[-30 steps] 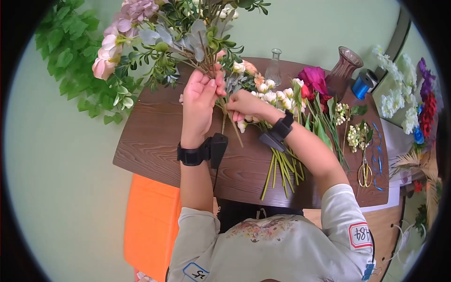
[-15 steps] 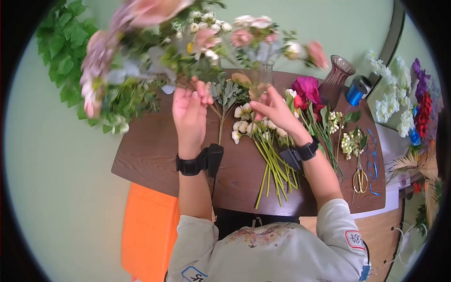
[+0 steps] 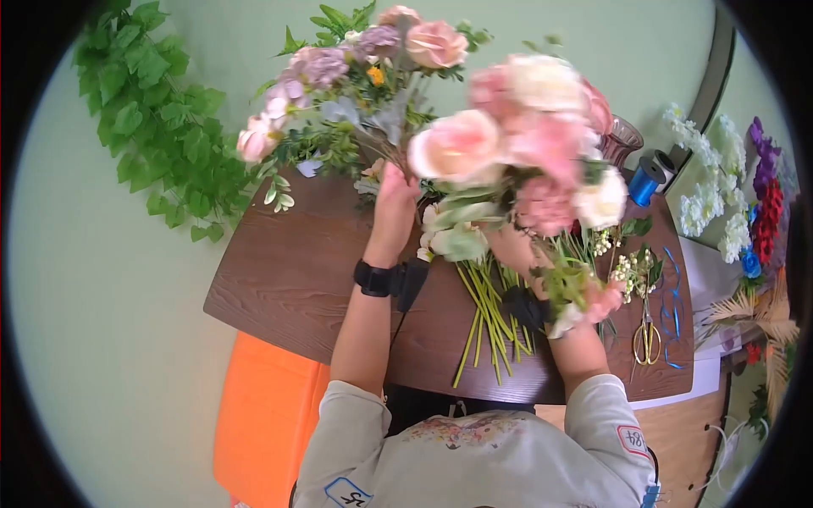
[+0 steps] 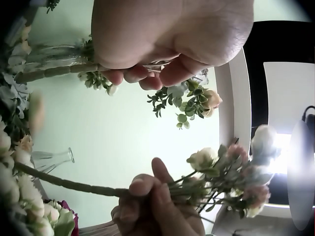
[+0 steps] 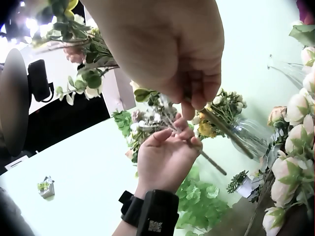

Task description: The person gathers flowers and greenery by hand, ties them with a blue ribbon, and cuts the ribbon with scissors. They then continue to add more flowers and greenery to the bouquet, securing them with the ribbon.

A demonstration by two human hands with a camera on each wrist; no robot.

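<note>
In the head view, my left hand (image 3: 395,207) grips the stems of a mixed bunch with lavender flowers (image 3: 322,66) and a pink rose (image 3: 436,44). My right hand (image 3: 515,247), partly hidden behind blurred pink and white roses (image 3: 546,140), holds that second bunch by its stem. The left wrist view shows the right hand (image 4: 157,206) pinching a long green stem (image 4: 74,184) below the blooms, with the left hand (image 4: 172,34) above. In the right wrist view, a stem (image 5: 229,132) sticks out from the right hand's curled fingers; the left hand (image 5: 165,160) is just below.
On the brown table (image 3: 288,279) lie green-stemmed white flowers (image 3: 478,326), gold-handled scissors (image 3: 646,341), blue ribbon pieces (image 3: 675,317) and a blue spool (image 3: 646,181). A ribbed glass vase (image 3: 622,140) stands at the back right. An orange seat (image 3: 267,415) is at the lower left.
The hands were together at the stems; my right hand has moved rightward with a pink and white bunch, now large near the head camera. My left hand and its bunch have shifted right.
</note>
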